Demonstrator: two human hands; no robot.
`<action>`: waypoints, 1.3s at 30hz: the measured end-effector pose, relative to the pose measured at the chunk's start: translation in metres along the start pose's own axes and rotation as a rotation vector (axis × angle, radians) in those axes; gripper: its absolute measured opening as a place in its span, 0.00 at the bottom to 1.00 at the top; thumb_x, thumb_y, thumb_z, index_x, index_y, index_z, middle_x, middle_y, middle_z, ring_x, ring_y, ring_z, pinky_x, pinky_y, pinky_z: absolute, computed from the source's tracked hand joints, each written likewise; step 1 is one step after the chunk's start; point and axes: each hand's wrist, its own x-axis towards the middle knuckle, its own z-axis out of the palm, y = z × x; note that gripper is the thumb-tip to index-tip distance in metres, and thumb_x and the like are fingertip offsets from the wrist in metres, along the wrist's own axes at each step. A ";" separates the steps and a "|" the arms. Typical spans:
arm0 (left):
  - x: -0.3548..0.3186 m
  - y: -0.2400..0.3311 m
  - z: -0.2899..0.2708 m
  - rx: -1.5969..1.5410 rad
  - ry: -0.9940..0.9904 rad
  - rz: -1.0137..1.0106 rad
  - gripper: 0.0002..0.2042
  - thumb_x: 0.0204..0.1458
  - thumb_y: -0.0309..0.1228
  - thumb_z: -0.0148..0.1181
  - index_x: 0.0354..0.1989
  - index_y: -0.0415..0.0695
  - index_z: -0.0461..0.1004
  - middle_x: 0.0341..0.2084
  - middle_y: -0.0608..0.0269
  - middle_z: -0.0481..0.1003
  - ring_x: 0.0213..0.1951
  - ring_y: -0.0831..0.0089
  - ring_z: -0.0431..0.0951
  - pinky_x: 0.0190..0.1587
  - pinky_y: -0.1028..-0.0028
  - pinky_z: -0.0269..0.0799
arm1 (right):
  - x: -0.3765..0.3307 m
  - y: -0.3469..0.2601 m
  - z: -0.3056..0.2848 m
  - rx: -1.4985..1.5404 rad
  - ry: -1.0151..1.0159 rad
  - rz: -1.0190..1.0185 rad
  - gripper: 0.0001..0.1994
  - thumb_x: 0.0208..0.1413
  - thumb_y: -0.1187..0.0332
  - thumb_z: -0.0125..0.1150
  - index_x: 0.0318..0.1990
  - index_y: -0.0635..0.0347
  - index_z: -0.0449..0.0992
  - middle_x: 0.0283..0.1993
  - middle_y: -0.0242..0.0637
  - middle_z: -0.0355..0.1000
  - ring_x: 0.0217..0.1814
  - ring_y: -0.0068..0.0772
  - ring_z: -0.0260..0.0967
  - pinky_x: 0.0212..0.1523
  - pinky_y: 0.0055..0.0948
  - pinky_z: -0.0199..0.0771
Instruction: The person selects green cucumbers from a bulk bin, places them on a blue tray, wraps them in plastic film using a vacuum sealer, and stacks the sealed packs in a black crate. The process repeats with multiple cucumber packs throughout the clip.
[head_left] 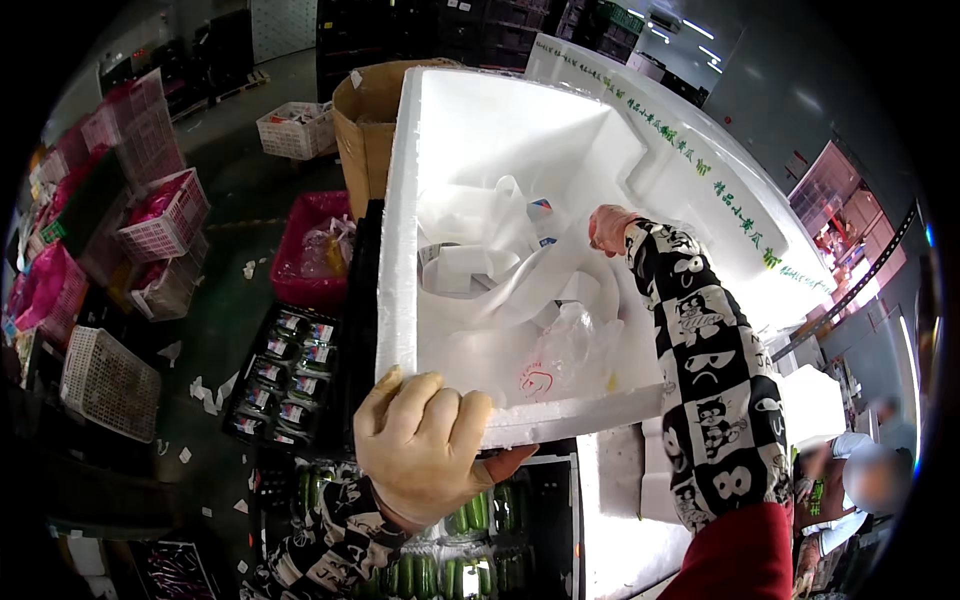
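My left hand (425,440), in a pale glove, is closed over the near left corner of a white foam box (395,250), with its thumb under the rim. The box is tilted, its inside facing me. In it lie loose strips of white backing paper (530,285), small printed labels (540,208) and a crumpled clear plastic bag (570,350) with a red print. My right hand (612,230) is at the box's right side, its fingers curled closed. Whether it grips the wall or something small is hidden. Both forearms wear black-and-white patterned sleeves.
Packs of cucumbers (470,515) sit in a black crate under the box. Another crate holds labelled packs (290,375) at left. A foam lid (690,130) with green print leans behind. A pink tub (310,285), cardboard bin (365,110) and co-worker (840,500) are around.
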 end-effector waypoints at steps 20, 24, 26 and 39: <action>-0.009 0.004 0.005 0.013 0.047 -0.032 0.26 0.51 0.63 0.49 0.26 0.50 0.72 0.26 0.70 0.68 0.43 0.71 0.71 0.48 0.62 0.66 | -0.012 0.054 0.019 -0.159 0.240 0.359 0.09 0.55 0.72 0.51 0.38 0.63 0.78 0.38 0.46 0.77 0.39 0.45 0.77 0.37 0.39 0.77; -0.006 -0.008 0.002 0.000 0.023 -0.038 0.25 0.48 0.62 0.54 0.29 0.49 0.71 0.27 0.69 0.68 0.44 0.70 0.70 0.49 0.61 0.65 | -0.019 0.068 -0.055 -0.226 0.519 0.411 0.10 0.56 0.71 0.50 0.36 0.62 0.79 0.40 0.48 0.78 0.41 0.49 0.78 0.38 0.42 0.78; -0.005 -0.011 0.000 0.014 0.010 -0.005 0.25 0.45 0.60 0.59 0.33 0.47 0.71 0.28 0.67 0.67 0.42 0.68 0.70 0.50 0.59 0.65 | -0.053 0.074 -0.118 -0.073 0.688 0.463 0.11 0.57 0.71 0.48 0.39 0.62 0.79 0.42 0.49 0.77 0.43 0.49 0.77 0.41 0.43 0.79; 0.009 -0.026 0.004 -0.054 -0.013 0.040 0.26 0.40 0.56 0.63 0.35 0.46 0.70 0.32 0.63 0.69 0.44 0.63 0.68 0.51 0.59 0.62 | -0.231 0.217 -0.318 0.889 1.364 -0.147 0.16 0.62 0.64 0.52 0.53 0.62 0.71 0.49 0.45 0.74 0.53 0.35 0.72 0.52 0.30 0.71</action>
